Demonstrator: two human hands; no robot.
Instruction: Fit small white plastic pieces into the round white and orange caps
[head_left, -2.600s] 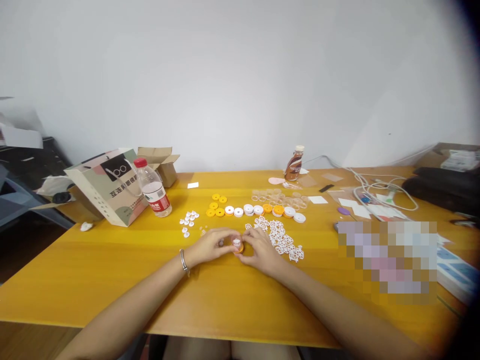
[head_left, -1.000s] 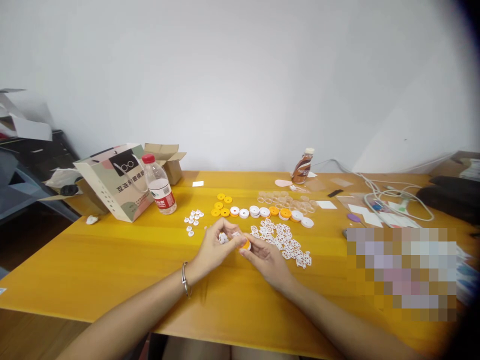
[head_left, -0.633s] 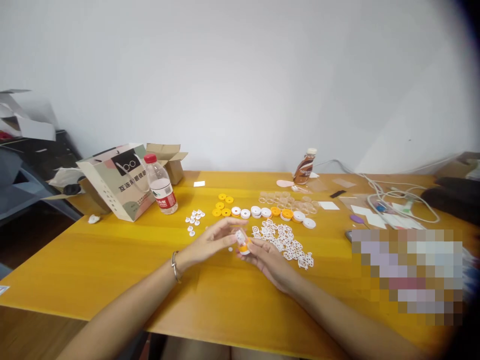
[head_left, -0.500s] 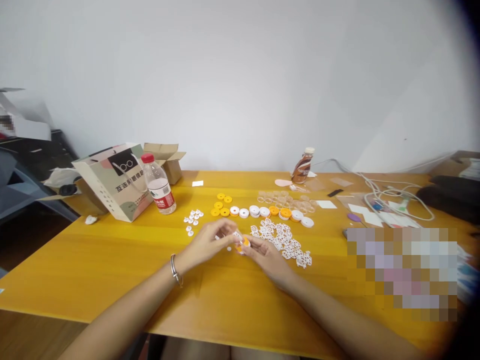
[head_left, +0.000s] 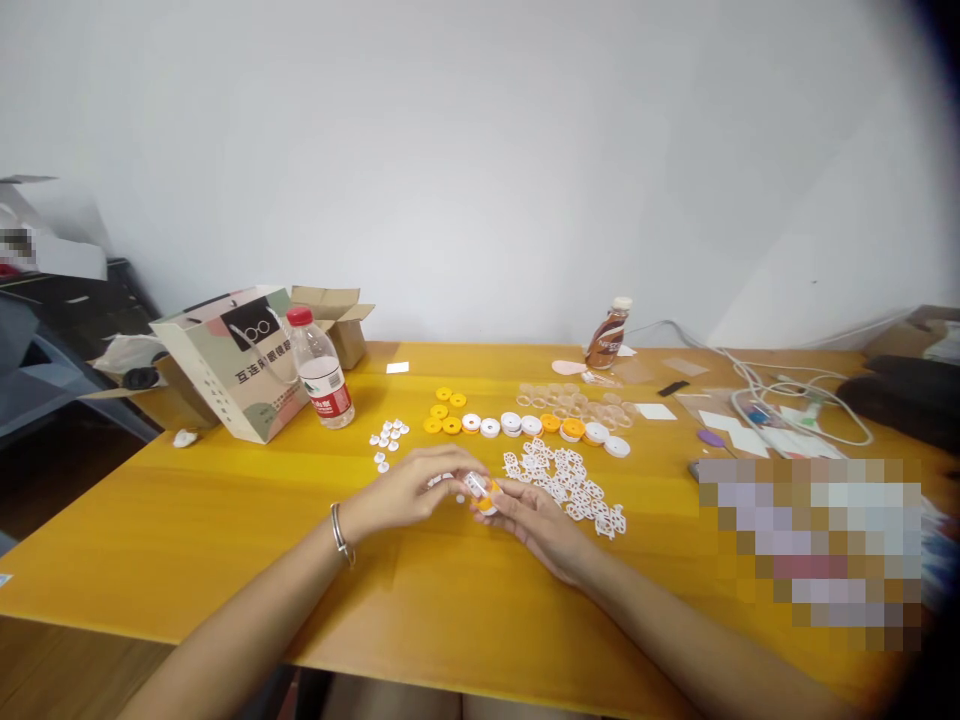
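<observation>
Between my hands, just above the table, is a small round orange-and-white plastic piece (head_left: pixel 486 502) with a shiny clear part on its upper left. My right hand (head_left: pixel 544 525) grips it from the right with thumb and fingers. My left hand (head_left: pixel 409 487), a silver bracelet on its wrist, closes its fingertips on the clear left side. Right behind my right hand lie many white openwork pieces (head_left: pixel 570 480). A row of white and orange discs (head_left: pixel 512 425) runs beyond my hands, with yellow discs (head_left: pixel 444 397) at its left and small white knobbed pieces (head_left: pixel 390 433) farther left.
Clear rings (head_left: pixel 574 400) lie behind the disc row. A water bottle (head_left: pixel 324 375), a paper bag (head_left: pixel 251 365) and a cardboard box (head_left: pixel 349 330) stand at the left. A brown drink bottle (head_left: pixel 609 335) stands at the back; white cables (head_left: pixel 806 390) tangle at the right.
My left fingers have shifted and lowered around the piece, and its clear part shows more plainly. The piece has tilted slightly in my right hand.
</observation>
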